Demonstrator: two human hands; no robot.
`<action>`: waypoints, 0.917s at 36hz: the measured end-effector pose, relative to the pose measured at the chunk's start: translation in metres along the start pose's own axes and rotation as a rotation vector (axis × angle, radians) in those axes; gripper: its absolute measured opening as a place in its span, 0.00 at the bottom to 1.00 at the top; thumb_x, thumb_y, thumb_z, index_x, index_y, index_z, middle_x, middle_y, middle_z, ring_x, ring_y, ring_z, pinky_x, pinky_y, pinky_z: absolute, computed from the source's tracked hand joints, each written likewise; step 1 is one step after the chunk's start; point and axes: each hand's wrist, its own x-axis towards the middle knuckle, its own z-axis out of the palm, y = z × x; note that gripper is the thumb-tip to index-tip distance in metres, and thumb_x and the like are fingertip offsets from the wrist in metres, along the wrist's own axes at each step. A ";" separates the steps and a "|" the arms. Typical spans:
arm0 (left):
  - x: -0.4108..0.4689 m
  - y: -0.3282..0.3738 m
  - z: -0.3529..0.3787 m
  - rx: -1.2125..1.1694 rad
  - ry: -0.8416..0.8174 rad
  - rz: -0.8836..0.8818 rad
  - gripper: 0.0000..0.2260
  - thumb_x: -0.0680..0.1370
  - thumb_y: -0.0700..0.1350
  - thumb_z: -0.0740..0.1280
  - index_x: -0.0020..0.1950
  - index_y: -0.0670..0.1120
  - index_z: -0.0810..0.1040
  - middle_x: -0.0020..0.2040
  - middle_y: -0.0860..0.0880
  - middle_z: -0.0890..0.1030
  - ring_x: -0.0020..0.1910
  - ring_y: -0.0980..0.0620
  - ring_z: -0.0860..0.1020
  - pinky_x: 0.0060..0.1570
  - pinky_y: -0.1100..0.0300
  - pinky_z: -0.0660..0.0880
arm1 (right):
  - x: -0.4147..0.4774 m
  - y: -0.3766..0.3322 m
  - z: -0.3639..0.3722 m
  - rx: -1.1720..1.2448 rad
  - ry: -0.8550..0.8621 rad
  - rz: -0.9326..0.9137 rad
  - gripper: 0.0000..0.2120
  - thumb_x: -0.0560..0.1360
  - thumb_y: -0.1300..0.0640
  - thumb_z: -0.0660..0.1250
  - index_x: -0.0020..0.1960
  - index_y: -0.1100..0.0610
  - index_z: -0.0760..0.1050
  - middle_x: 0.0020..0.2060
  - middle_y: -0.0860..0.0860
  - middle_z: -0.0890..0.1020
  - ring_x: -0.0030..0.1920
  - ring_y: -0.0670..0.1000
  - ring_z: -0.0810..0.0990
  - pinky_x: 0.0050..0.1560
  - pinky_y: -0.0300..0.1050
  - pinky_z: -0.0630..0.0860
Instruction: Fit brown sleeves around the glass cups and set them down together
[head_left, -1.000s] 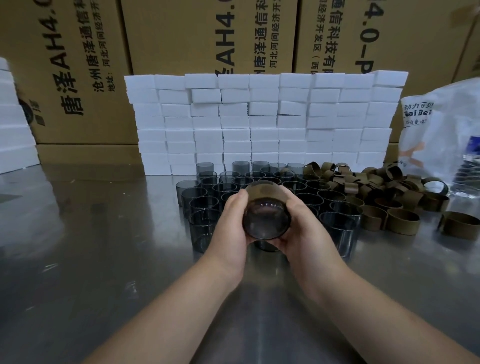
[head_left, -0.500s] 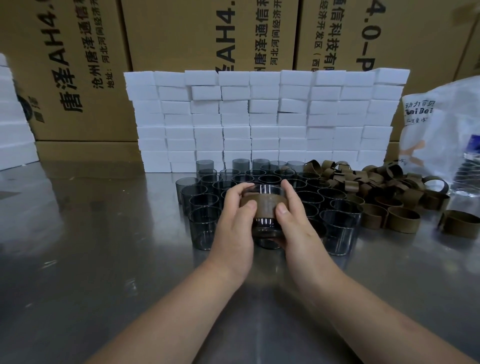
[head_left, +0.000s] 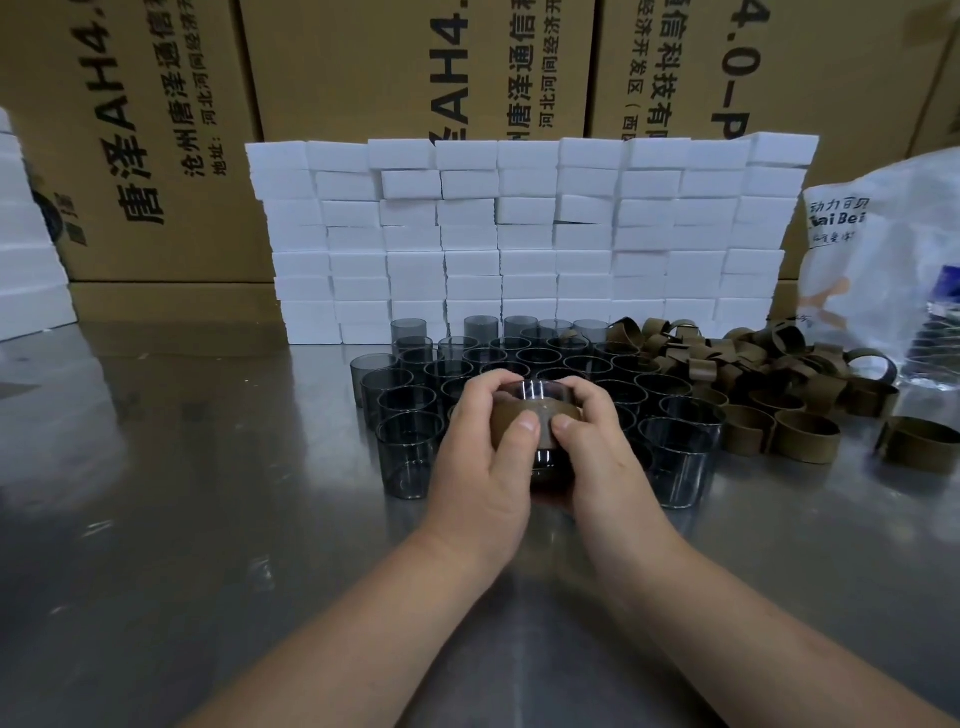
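A smoky glass cup (head_left: 540, 460) stands upright in front of me, held between both hands. A brown sleeve (head_left: 540, 413) wraps its upper part just below the rim. My left hand (head_left: 483, 457) grips the cup and sleeve from the left, thumb on the sleeve's front. My right hand (head_left: 597, 452) grips them from the right, thumb beside the other. Behind them stand several bare glass cups (head_left: 410, 452) in a cluster. A heap of loose brown sleeves (head_left: 779, 384) lies to the right.
A wall of stacked white foam blocks (head_left: 519, 239) rises behind the cups, with cardboard boxes (head_left: 156, 130) further back. A plastic bag (head_left: 893, 249) sits at the far right. The steel table (head_left: 182, 519) extends to the left and front.
The cup, first tilted with its base towards me, has been turned upright. Both hands have lowered it and slid the sleeve down the cup.
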 end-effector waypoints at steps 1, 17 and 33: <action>0.000 0.000 0.000 0.001 0.006 0.000 0.14 0.66 0.58 0.55 0.49 0.59 0.69 0.48 0.55 0.76 0.46 0.64 0.73 0.47 0.71 0.69 | 0.000 0.000 0.000 -0.011 0.004 -0.002 0.12 0.66 0.46 0.58 0.49 0.38 0.72 0.46 0.46 0.82 0.53 0.52 0.80 0.58 0.62 0.75; 0.002 -0.004 -0.003 0.062 0.024 0.014 0.04 0.71 0.50 0.56 0.43 0.53 0.68 0.37 0.55 0.73 0.37 0.60 0.70 0.38 0.67 0.67 | -0.002 0.000 0.005 -0.151 0.003 -0.065 0.17 0.70 0.43 0.55 0.56 0.47 0.67 0.49 0.52 0.79 0.53 0.54 0.78 0.57 0.59 0.74; 0.002 -0.005 -0.007 0.079 0.007 0.094 0.14 0.68 0.57 0.53 0.41 0.47 0.67 0.34 0.52 0.70 0.34 0.54 0.68 0.36 0.58 0.66 | -0.005 0.000 0.002 -0.200 0.000 -0.109 0.05 0.79 0.48 0.54 0.50 0.48 0.67 0.40 0.45 0.74 0.37 0.38 0.72 0.43 0.37 0.71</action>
